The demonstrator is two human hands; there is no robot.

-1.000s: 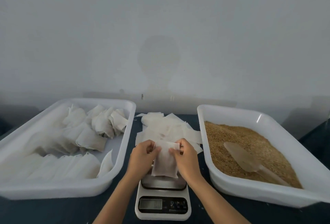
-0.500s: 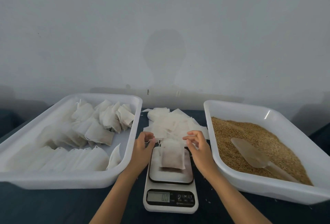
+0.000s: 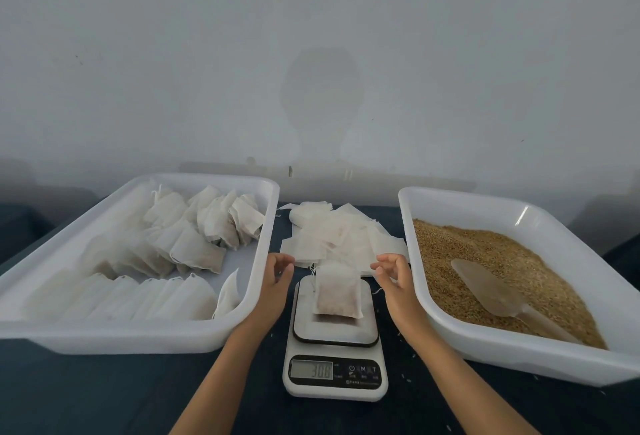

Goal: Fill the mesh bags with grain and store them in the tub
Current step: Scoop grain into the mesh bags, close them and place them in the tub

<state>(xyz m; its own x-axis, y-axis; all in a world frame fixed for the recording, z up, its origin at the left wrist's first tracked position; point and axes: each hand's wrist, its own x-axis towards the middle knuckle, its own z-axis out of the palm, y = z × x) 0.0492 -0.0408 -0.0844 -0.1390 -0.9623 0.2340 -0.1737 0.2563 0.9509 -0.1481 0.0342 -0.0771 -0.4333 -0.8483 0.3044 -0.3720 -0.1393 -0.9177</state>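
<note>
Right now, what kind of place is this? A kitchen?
Probably not a kitchen: more likely a small packing bench. A filled bag sits on a scale, between a tub of grain with a scoop and a tub of bags.

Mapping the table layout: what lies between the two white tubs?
In the head view: a scale bearing one filled bag, with empty bags piled behind.

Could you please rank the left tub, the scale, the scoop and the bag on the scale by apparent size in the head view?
1. left tub, largest by far
2. scale
3. scoop
4. bag on the scale, smallest

Scale and scoop look close, so their order is unsure.
</note>
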